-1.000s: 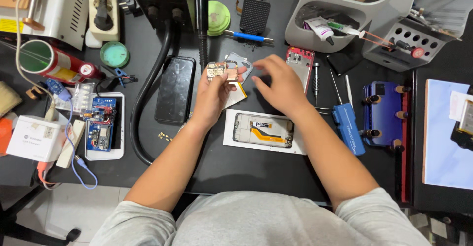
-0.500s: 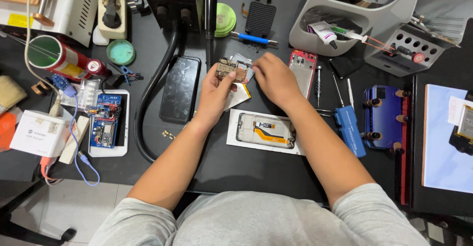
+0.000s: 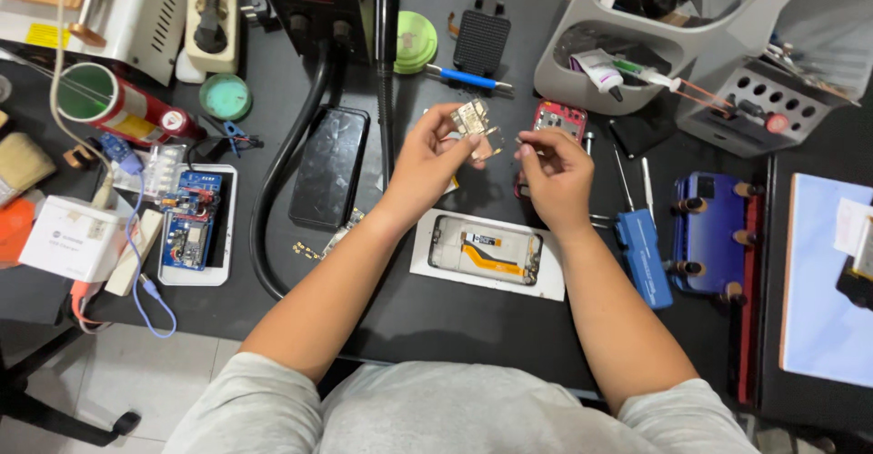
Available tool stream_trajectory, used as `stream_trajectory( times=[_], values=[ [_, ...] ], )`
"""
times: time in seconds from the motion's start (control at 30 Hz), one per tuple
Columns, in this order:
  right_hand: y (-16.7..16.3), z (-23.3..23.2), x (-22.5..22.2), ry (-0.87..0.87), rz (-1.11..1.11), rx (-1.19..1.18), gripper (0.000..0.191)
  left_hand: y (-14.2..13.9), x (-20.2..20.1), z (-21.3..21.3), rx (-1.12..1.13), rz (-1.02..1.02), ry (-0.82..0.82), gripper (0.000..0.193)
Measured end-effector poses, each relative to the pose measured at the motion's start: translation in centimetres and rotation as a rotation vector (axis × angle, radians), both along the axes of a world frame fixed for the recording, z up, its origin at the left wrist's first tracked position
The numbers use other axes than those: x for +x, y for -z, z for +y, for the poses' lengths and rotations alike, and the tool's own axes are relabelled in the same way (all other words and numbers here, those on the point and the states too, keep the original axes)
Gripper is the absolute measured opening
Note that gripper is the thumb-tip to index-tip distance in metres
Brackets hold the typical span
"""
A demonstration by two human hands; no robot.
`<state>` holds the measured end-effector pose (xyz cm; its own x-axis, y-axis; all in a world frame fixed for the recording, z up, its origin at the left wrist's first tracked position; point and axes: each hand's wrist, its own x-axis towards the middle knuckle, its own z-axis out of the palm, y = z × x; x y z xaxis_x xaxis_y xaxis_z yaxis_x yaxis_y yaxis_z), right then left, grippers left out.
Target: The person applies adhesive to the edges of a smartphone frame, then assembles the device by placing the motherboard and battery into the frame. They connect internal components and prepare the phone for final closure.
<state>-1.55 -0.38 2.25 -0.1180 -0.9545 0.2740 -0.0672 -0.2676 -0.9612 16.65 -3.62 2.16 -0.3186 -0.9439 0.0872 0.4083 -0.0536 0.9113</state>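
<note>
Left hand: we pinch a small circuit board between thumb and fingertips, lifted off the table.
Right hand: our fingers are pressed together around something thin, perhaps tweezers; it is too small for us to tell what. Its tip sits just beside the board.
Where the board is: in the air above the black table, between our two hands, near the red phone part.
Done, as we judge it: the opened phone lies on a white sheet in front of us with its back off and its orange ribbon cable showing; the board appears to be already out of a phone.
Left, as we judge it: the board is not seated anywhere, and the opened phone is not closed up.
Nearby: a dark phone lies to the left, and a blue screwdriver to the right, both untouched.
</note>
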Motion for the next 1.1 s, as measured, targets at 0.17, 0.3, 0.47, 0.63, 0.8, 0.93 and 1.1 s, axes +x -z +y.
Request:
stream_trajectory(
  times=[0.17, 0.3, 0.47, 0.63, 0.8, 0.93, 1.1],
  values=[
    [0.9, -0.3, -0.5, 0.013, -0.03, -0.115, 0.013, 0.8, 0.2, -1.0, 0.062, -0.11, 0.039, 0.036],
    [2.1, -0.1, -0.4, -0.011, -0.097, -0.122, 0.017, 2.1, 0.5, -1.2, 0.07, -0.133, 0.075, 0.035],
    [3.0, -0.1, -0.1, 0.011, -0.027, -0.141, 0.017, 3.3, 0.3, -1.1, 0.046, -0.047, 0.079, 0.036],
    [3.5, 0.1, -0.5, 0.07, 0.183, -0.22, 0.016, 3.2, 0.5, -0.4, 0.036, -0.031, 0.096, 0.038],
    [4.3, 0.1, -0.7, 0.145, 0.122, -0.211, 0.013, 2.3, 3.4, -1.9, 0.175, 0.076, -0.078, 0.032],
    [4.3, 0.0, -0.8, 0.145, 0.02, -0.186, 0.016, 2.2, 4.2, -1.7, 0.086, 0.16, -0.12, 0.028],
    [4.1, 0.0, -0.7, 0.114, 0.059, -0.181, 0.013, 2.4, 4.6, -1.6, -0.061, 0.221, -0.226, 0.025]
  ],
)
